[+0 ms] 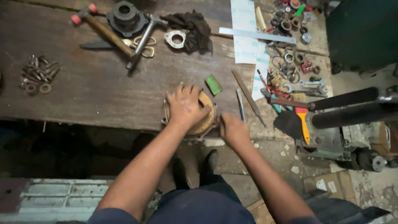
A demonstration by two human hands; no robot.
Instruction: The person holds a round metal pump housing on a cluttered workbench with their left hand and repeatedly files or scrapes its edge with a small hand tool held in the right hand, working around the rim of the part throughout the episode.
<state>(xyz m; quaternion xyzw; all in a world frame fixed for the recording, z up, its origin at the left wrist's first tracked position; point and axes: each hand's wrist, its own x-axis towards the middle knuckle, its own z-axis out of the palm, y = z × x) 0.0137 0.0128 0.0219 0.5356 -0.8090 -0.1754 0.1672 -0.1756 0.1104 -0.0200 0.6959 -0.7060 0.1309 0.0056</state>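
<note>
Bolts and washers (38,74) in one loose heap at far left of the dark wooden workbench (95,95), too small and blurred to count. Further right along the back edge, one wooden-handled hammer (103,31) with a red-capped end, handle running diagonally from upper left to lower right, crossing one metal hammer (143,39) that slants the other way; one black round housing (126,17) sits between their heads. One flat metal gasket plate (177,38) lies touching one black rag (191,28). At the near edge of the bench, mid frame, one round tan disc part (206,118) lies flat, face up, so no clear long axis. Left hand (185,107) rests on top of it, palm down, fingers spread wide toward the back of the bench. One small green tag (214,84) lies just beyond the disc. Right hand (233,129) sits just right of the disc, fingers curled tight into a fist; what it grips cannot be told. Two slim files (248,97) lie side by side, long axes front to back. One orange-handled brush (302,120) near scattered rings and wrenches (309,86) at right.
</note>
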